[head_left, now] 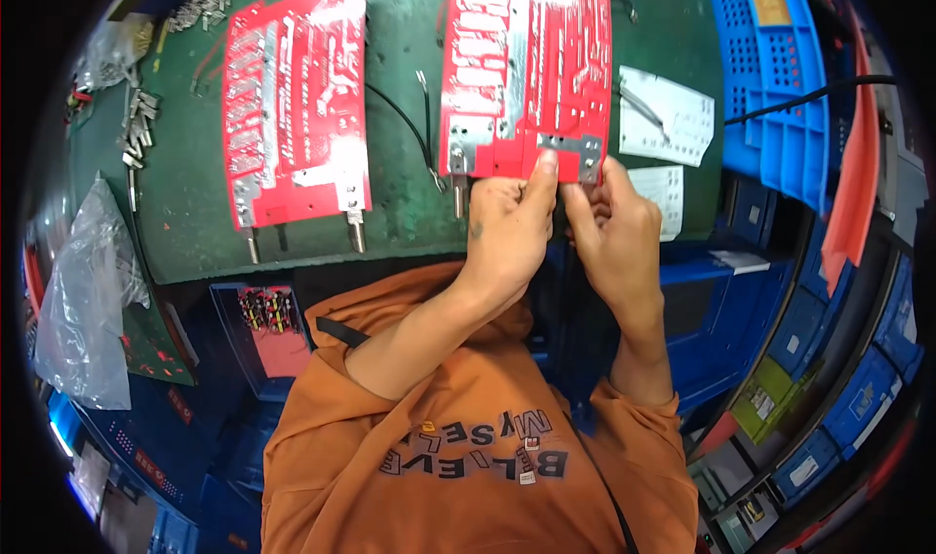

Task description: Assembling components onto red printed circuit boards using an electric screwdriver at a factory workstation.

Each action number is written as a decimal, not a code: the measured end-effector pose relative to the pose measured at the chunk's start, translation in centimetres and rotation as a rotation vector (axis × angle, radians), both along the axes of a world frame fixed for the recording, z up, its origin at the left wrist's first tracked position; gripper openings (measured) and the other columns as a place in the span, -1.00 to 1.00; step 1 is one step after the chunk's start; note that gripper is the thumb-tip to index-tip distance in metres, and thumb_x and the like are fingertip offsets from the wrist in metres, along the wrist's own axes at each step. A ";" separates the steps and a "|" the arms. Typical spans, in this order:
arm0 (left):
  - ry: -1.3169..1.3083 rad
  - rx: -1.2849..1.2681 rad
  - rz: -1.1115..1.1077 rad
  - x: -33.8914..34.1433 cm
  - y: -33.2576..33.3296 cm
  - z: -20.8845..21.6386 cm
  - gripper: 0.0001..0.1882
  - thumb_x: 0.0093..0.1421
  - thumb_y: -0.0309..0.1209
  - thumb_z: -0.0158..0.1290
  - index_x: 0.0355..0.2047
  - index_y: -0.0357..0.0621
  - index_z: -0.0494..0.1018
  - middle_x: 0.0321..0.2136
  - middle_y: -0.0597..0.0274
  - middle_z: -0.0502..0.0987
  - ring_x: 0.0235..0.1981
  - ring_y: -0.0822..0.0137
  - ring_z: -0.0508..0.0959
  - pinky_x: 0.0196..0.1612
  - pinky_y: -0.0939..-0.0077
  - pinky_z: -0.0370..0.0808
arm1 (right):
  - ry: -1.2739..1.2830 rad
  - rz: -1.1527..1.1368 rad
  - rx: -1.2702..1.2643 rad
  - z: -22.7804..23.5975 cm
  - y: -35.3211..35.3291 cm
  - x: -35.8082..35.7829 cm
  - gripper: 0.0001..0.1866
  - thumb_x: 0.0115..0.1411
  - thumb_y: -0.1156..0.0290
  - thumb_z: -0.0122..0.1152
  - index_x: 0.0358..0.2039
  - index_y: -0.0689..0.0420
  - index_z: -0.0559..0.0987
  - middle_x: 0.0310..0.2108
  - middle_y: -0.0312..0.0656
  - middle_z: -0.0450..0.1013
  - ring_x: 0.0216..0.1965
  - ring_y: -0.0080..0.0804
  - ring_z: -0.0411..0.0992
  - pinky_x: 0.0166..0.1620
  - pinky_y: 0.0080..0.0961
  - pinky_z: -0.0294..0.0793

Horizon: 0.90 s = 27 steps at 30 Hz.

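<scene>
orange sweatshirt (468, 457) fills the bottom of the view, sleeves pushed up, both forearms rising from it toward the bench. left hand (509, 232) and right hand (616, 228) meet at the near edge of a red circuit board (526, 67). left thumb is pressed up onto the board's bottom edge by the notch, other fingers curled under; right fingers are bunched close at the same spot, pinched tog. on sth small at the edge (too small to tell what). so both hands are closed onto that board edge, almost touching each other.

the board lies flat on the green bench mat (185, 203), long axis running away from the person, near short edge w/ two metal corner tabs pointing back at the hands. a metal pin (457, 199) sticks out below its left corner.

second red circuit board (292, 101) lies to the left, well apart, same orientation but tilted slightly, two metal pins hanging off its near edge. thin black wire (402, 123) curves between the boards. loose metal parts (139, 130) scattered far left, clear plastic bag (83, 291) at the left edge. white paper sheets (668, 115) just right of the held board, blue plastic crates (770, 76) beyond them.
</scene>
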State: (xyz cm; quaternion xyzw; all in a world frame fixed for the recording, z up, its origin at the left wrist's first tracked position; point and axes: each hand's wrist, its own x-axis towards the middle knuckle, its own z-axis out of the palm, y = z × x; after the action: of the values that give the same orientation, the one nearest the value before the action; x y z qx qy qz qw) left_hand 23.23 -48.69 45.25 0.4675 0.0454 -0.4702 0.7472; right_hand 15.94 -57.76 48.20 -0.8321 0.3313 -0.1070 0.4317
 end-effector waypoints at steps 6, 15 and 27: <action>0.214 -0.058 -0.139 0.2 1.9 0.7 -0.64 0.26 -0.21 -0.07 -0.63 -0.03 0.17 -0.70 0.46 0.14 -0.74 0.60 0.07 -0.68 0.64 0.05 | -0.263 -0.057 -0.223 9.3 -5.3 1.9 -0.40 0.17 0.30 0.15 0.11 0.35 0.20 -0.10 -0.11 0.39 -0.06 -0.43 0.35 0.03 -0.53 0.28; 0.155 -0.184 -0.239 -2.4 11.0 -0.1 -0.70 0.22 -0.61 -0.18 -0.02 -0.35 0.24 -0.27 0.13 0.39 -0.32 0.41 0.47 -0.24 0.59 0.42 | -0.957 0.046 0.135 18.4 -14.9 17.1 -0.46 0.14 0.24 0.18 -0.06 0.45 0.33 -0.16 0.08 0.41 -0.10 -0.19 0.40 0.09 -0.36 0.32; -0.079 -0.195 -0.232 0.7 12.2 1.2 -0.82 0.19 -0.58 -0.03 -0.21 -0.44 0.39 -0.30 -0.04 0.51 -0.22 0.26 0.56 -0.15 0.51 0.56 | -1.033 -0.111 0.002 22.4 -8.2 12.8 -0.66 0.11 0.39 0.19 -0.16 0.35 0.44 -0.23 0.05 0.42 -0.17 -0.14 0.44 0.06 -0.31 0.38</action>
State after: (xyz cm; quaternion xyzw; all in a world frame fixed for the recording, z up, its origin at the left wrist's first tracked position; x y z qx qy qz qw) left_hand 23.89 -36.53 46.48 0.4129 -0.0841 -0.5369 0.7309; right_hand 28.71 -65.99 70.65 -0.6515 0.1187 -0.5262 0.5334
